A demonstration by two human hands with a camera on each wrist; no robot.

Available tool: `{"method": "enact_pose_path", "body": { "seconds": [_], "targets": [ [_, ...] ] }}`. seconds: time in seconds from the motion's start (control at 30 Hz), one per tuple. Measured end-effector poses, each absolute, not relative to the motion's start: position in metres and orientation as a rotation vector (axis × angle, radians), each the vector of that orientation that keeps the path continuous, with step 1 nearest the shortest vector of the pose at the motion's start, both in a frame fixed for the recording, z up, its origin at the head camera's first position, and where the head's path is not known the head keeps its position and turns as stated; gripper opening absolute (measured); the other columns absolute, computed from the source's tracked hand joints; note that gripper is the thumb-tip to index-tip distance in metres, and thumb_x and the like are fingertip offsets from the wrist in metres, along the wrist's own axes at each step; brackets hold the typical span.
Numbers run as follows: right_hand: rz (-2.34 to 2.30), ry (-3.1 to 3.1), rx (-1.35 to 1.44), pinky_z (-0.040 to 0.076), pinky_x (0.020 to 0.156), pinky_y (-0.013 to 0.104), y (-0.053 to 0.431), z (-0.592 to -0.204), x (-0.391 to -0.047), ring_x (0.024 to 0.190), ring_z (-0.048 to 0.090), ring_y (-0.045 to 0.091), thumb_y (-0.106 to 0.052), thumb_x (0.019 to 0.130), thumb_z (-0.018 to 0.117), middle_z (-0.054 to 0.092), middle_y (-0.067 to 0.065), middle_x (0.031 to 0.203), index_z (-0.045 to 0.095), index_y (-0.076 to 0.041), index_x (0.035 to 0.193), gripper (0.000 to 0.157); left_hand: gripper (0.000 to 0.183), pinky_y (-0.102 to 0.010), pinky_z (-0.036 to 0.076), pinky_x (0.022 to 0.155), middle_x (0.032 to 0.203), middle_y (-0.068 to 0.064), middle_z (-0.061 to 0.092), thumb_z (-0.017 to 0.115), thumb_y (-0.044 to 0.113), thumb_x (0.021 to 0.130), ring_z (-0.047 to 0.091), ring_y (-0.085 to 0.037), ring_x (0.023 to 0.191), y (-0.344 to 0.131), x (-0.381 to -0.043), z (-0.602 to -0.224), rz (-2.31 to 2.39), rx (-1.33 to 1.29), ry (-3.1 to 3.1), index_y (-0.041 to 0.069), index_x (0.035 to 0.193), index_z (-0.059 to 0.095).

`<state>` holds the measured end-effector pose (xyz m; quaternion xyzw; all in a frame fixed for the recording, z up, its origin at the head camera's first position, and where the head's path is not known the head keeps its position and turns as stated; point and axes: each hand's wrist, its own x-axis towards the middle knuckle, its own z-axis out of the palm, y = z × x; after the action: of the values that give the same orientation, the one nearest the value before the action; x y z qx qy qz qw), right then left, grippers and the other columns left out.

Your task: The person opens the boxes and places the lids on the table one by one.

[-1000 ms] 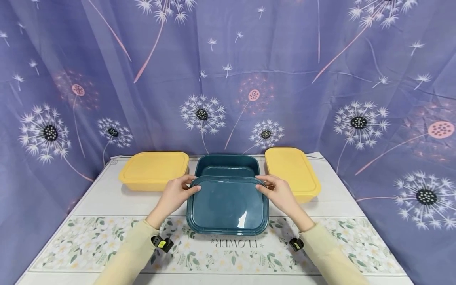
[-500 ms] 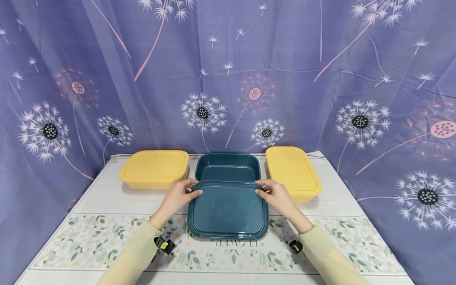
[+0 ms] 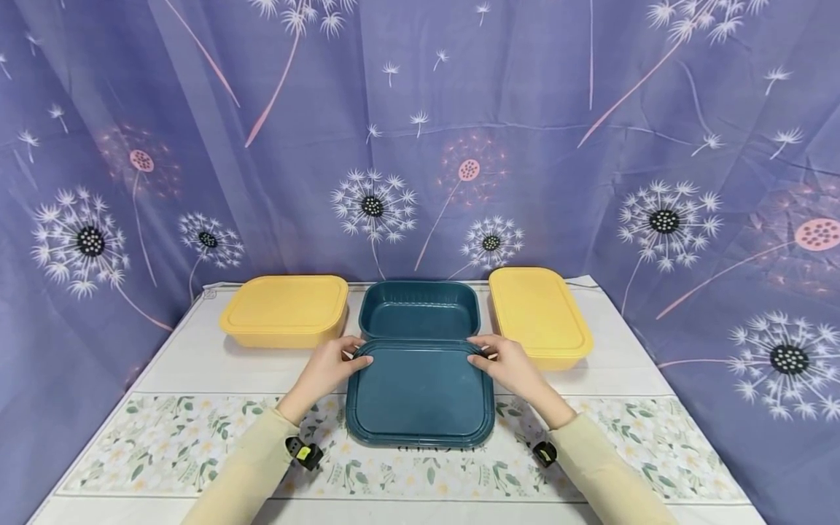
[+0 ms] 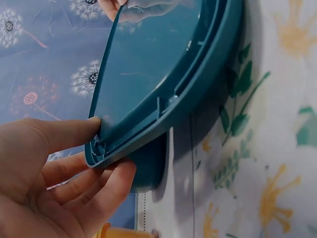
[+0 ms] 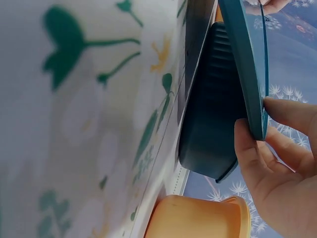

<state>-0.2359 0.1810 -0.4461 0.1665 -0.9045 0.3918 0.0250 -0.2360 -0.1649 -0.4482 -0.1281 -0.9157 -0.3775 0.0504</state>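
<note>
A dark teal lid (image 3: 420, 394) is held between both hands, in front of an open teal box (image 3: 420, 313) of the same colour. My left hand (image 3: 328, 370) pinches the lid's far left corner, thumb on top and fingers beneath. At the far right corner my right hand (image 3: 508, 368) pinches it the same way. Both wrist views show the lid (image 4: 153, 64) raised off the cloth, with the box (image 5: 213, 109) standing behind it. The lid hides the box's near wall in the head view.
A yellow lidded box (image 3: 285, 306) stands at the back left. Another yellow lidded box (image 3: 541, 313) stands at the back right, close to my right hand. A floral tablecloth (image 3: 177, 445) covers the table, and a purple dandelion curtain (image 3: 282, 197) hangs behind.
Both hands have drawn the lid slightly toward the person, away from the teal box. More of the box's inside shows now. The grips stay the same.
</note>
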Motion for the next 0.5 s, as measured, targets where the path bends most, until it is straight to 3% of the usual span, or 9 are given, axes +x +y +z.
{"method": "enact_pose_path", "body": {
  "seconds": [0.3,0.5],
  "targets": [
    [1.193,-2.838,0.579,0.058,0.080,0.042,0.1839,-0.4501,-0.2389,0.105,0.067,0.036,-0.015,0.096,0.070,0.063,0.021,0.130,0.065,-0.001,0.132,0.038,0.030,-0.032,0.049,0.062,0.094,-0.005,0.068,0.078,0.023,0.090,0.058,-0.016,0.074,-0.1644,-0.2397,-0.4534,-1.131,-0.383,-2.824,0.004,0.113,0.074],
    [1.157,-2.870,0.585,0.058,0.077,0.039,0.1837,-0.4525,-0.2423,0.101,0.068,0.033,-0.014,0.096,0.070,0.065,0.020,0.128,0.066,0.000,0.129,0.037,0.029,-0.032,0.048,0.062,0.089,-0.004,0.065,0.077,0.022,0.091,0.057,-0.016,0.073,-0.1634,-0.2424,-0.4571,-1.097,-0.386,-2.858,0.003,0.113,0.074]
  ]
}}
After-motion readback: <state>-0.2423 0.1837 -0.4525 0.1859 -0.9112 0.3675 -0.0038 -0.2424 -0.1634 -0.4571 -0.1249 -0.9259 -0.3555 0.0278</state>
